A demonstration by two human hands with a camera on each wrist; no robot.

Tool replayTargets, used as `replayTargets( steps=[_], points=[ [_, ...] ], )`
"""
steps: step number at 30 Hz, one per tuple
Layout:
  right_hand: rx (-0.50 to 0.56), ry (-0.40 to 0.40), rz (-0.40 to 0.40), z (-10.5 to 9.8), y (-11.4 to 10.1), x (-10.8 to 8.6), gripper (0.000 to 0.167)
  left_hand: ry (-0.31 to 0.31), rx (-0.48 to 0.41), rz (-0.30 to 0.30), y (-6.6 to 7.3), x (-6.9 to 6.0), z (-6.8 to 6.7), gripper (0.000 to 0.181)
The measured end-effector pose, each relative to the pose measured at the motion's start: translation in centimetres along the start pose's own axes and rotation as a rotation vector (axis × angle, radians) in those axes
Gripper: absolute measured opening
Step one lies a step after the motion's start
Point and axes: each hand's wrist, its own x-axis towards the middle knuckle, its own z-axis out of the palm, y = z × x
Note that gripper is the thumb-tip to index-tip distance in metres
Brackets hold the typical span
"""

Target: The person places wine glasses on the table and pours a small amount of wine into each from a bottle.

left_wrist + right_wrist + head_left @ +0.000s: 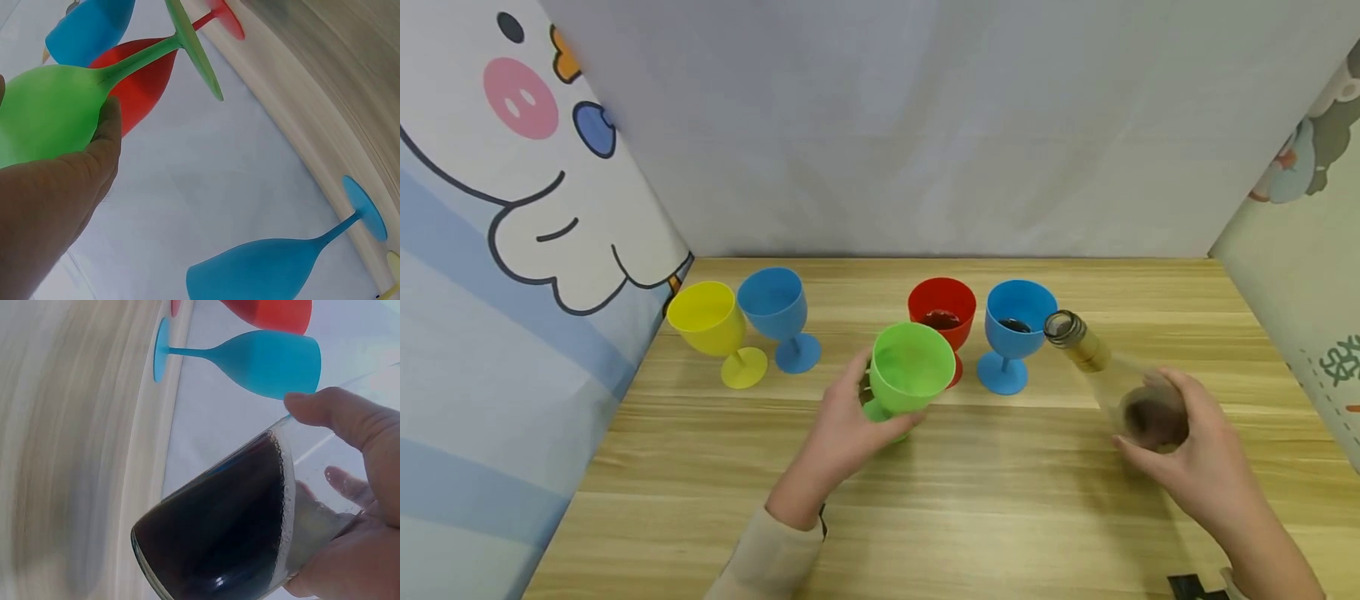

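My left hand [842, 432] grips a green plastic goblet [913, 367] round its bowl, and its foot looks raised off the tabletop in the left wrist view. The bowl's inside shows no dark liquid. My right hand [1206, 458] holds a clear glass bottle [1086, 350], tilted with its open mouth toward the goblets. Dark liquid [219, 519] with a frothy edge fills the bottle's lower part. Behind the green goblet stands a red goblet [943, 296] with some dark liquid. A blue goblet [1021, 333] to its right also contains dark liquid.
To the left stand a yellow goblet [703, 321] and another blue goblet [775, 304], close together. All are on a wood-grain table [685, 517]. A pale backdrop [925, 150] rises at the back, with printed panels on both sides.
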Motion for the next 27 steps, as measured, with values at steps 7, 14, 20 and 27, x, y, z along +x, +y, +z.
replayTargets(
  steps=[7, 14, 20, 27],
  points=[
    [-0.070, 0.024, -0.109, 0.3, 0.2, 0.5, 0.095, -0.036, 0.035, 0.004, 0.0, -0.1, 0.3, 0.082],
    [-0.119, 0.071, -0.170, 0.5, 0.1, 0.5, 0.092, -0.072, 0.074, 0.000, 0.0, -0.2, 0.8, 0.083],
    [-0.207, 0.090, -0.181, 0.4, 0.3, 0.6, 0.095, -0.101, 0.089, 0.012, 0.1, -0.2, 1.0, 0.083],
    [-0.274, 0.160, -0.272, 0.2, 0.5, 0.9, 0.094, -0.125, 0.089, 0.022, 0.2, -0.3, 1.2, 0.082]
  ],
)
